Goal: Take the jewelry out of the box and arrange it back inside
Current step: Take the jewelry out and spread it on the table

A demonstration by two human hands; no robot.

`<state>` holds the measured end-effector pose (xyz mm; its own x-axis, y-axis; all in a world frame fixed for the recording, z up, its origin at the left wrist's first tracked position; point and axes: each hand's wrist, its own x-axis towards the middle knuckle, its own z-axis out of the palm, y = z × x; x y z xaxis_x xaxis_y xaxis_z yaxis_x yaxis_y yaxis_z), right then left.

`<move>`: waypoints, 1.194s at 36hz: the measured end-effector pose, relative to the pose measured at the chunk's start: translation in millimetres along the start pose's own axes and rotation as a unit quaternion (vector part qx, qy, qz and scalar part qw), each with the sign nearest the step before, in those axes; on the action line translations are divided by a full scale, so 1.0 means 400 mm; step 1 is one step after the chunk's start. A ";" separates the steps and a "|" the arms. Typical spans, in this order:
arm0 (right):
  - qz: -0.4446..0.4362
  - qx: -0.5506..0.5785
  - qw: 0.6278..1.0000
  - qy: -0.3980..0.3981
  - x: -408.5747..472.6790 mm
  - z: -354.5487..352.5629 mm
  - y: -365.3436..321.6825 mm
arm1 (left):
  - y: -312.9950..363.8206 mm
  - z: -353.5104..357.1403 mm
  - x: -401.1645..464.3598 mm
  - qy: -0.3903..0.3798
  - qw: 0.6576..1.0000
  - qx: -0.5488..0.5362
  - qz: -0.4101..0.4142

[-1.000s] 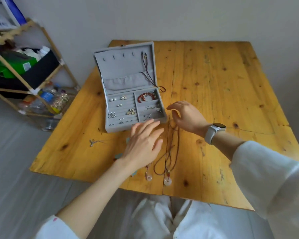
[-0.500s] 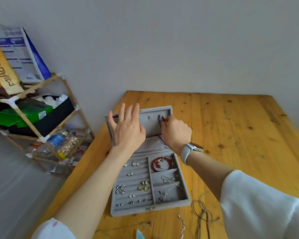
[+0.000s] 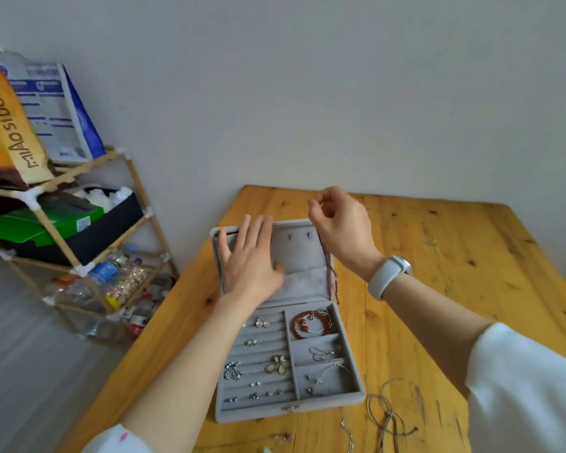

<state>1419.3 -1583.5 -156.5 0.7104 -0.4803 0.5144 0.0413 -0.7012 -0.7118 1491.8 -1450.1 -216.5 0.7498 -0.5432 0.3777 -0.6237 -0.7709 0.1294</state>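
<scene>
Single view only: head-worn wide-angle cam, looking forward and down from the person's own position at the near edge of the bench (image 3: 438,256). Pitch is shallow, so the grey wall (image 3: 307,93) fills the upper half and the bench sits in the lower half. Both forearms enter from the bottom corners and both hands sit close to the lens, mid-frame, over the open jewelry box (image 3: 347,364). Strong barrel distortion at the edges; the shelf rack (image 3: 89,230) at far left bends. No second view, so no overlap.
</scene>
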 end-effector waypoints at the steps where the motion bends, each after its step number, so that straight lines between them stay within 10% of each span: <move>1: -0.009 0.026 1.000 -0.009 0.008 -0.020 -0.020 | 0.003 -0.013 0.003 -0.016 1.000 -0.021 -0.006; 7: -0.032 0.168 0.985 -0.022 0.016 -0.143 -0.125 | 0.053 -0.103 -0.028 -0.002 0.964 -0.266 -0.026; 13: -0.050 0.183 0.981 -0.044 -0.028 -0.248 -0.209 | 0.164 -0.198 -0.083 -0.093 0.857 -0.507 -0.012; 27: 0.209 0.239 0.939 0.133 -0.339 -0.450 0.043 | 0.365 -0.125 -0.439 -0.285 0.728 -0.619 -0.071; 43: 0.373 0.105 0.916 -0.102 -0.616 -0.375 0.310 | 0.427 -0.022 -0.720 -0.274 0.921 -0.274 0.034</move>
<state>1144.1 -1631.1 -299.9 0.7112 -0.6617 -0.2375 -0.3905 -0.0909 -0.9161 1167.4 -1422.5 -294.9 0.6109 -0.7857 -0.0974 -0.5785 -0.5270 0.6226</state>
